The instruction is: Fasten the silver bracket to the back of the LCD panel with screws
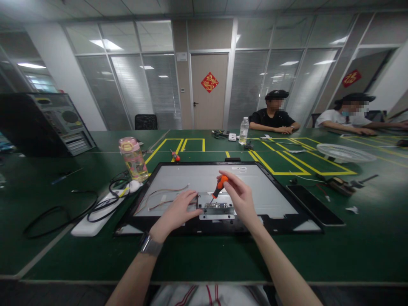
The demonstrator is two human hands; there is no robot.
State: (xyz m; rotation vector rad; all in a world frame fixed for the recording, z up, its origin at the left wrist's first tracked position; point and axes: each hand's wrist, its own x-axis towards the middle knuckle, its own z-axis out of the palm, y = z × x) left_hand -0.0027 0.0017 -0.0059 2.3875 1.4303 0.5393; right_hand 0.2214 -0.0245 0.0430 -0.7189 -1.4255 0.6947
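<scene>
A flat monitor panel [178, 176] with a black frame lies back side up on the green table before me. On its lower middle sits a silver metal bracket [219, 216] with connector ports. My right hand [240, 193] is closed around the orange and black handle of a screwdriver [219, 187]. The screwdriver slants down to the left, its tip at the bracket's left part. My left hand [180, 209] rests with fingers stretched out at the bracket's left edge, thumb against it. Thin loose wires [159, 194] run across the panel beside that hand.
At left stand a pink-lidded bottle [134, 159], a white power strip [95, 216] with black cables, and a computer case [47, 123]. A black phone [314, 204] lies to the right. Behind are a water bottle [244, 131] and two seated people. A red-handled tool [175, 157] lies beyond the panel.
</scene>
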